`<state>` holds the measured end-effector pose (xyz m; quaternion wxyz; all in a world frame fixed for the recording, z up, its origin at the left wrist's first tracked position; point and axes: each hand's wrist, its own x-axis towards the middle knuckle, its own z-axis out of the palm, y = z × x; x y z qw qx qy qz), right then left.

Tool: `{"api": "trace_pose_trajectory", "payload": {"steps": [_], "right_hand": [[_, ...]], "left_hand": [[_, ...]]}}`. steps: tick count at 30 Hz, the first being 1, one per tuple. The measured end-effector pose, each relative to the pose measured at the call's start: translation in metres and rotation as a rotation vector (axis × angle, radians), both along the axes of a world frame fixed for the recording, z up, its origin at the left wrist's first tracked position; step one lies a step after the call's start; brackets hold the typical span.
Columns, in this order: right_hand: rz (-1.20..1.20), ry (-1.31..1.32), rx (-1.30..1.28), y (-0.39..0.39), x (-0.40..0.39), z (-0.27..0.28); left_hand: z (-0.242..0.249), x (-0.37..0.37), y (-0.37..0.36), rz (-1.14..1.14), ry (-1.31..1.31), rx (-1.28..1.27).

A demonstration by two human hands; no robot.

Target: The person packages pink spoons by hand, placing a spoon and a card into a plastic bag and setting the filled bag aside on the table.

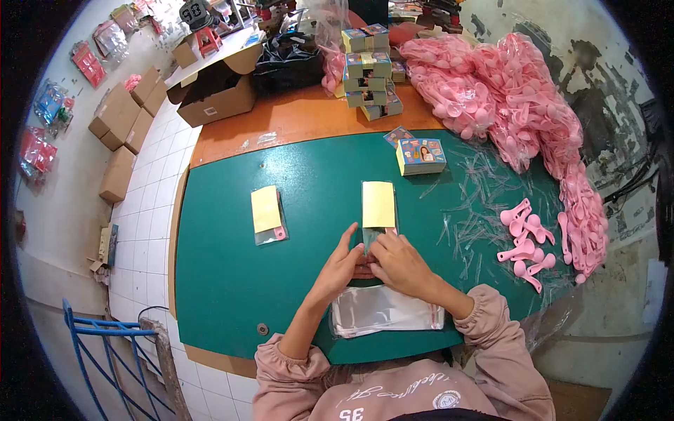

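A clear plastic sleeve with a yellow card [378, 204] inside lies in front of me, and a bit of pink shows at its lower end. My left hand [340, 265] rests at the sleeve's lower left, thumb apart from the other fingers. Bent over the sleeve's lower end, my right hand [400, 263] has its fingers pinched on the plastic. Just below both hands lies a stack of clear plastic sleeves [386, 312]. To the left is another sleeve with a yellow card [265, 209] and a pink spoon handle [280, 232].
Loose pink spoons [528, 245] and thin clear strips [470, 203] lie on the green table [225, 295] at right. Behind are a card stack [421, 156], bundled cards [368, 64], bagged pink spoons [491, 91] and an open cardboard box [217, 105].
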<state>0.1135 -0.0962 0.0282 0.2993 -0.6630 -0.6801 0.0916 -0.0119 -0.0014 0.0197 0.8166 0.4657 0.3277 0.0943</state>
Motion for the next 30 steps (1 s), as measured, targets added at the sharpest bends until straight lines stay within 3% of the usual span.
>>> {"api": "trace_pose_trajectory", "payload": {"steps": [5, 9, 11, 12, 13, 15, 16, 18, 20, 21, 23, 26, 30], "right_hand": [[0.107, -0.070, 0.069, -0.004, 0.006, 0.005], [0.370, 0.503, -0.220, -0.023, 0.044, 0.038], [0.300, 0.586, -0.210, -0.037, 0.097, 0.053], [0.157, 0.760, -0.263, -0.049, 0.132, 0.057], [-0.042, 0.717, -0.217, -0.060, 0.167, 0.055], [-0.604, -0.569, 0.017, -0.101, 0.236, 0.017], [-0.601, -0.575, 0.023, -0.101, 0.232, 0.018], [-0.992, -0.860, -0.463, -0.095, 0.199, 0.020], [-0.340, -0.438, 0.054, -0.057, 0.124, 0.043], [-0.118, -0.137, -0.012, -0.045, 0.089, 0.051], [-0.038, 0.237, -0.101, -0.032, 0.043, 0.028], [-0.120, 0.440, -0.041, -0.018, 0.044, -0.002], [-0.115, 0.953, -0.159, -0.022, 0.052, -0.012]], "left_hand": [[-0.010, 0.000, 0.000, -0.077, -0.095, 0.185], [0.005, 0.002, 0.001, -0.025, -0.014, 0.243], [0.009, 0.000, 0.003, -0.151, 0.008, 0.187], [0.008, 0.000, 0.003, -0.150, 0.007, 0.185], [0.007, 0.001, 0.004, -0.157, 0.007, 0.175], [0.007, 0.004, 0.004, -0.162, -0.001, 0.171], [0.006, 0.004, 0.003, -0.149, -0.027, 0.151], [0.006, 0.007, 0.002, -0.132, -0.059, 0.134], [0.004, 0.008, -0.002, -0.114, -0.093, 0.094], [0.004, 0.009, -0.003, -0.124, -0.086, 0.095], [0.004, 0.007, -0.004, -0.093, -0.194, -0.061], [0.003, -0.002, 0.005, -0.108, -0.236, -0.109], [0.013, 0.000, 0.006, -0.155, -0.098, 0.058]]}}
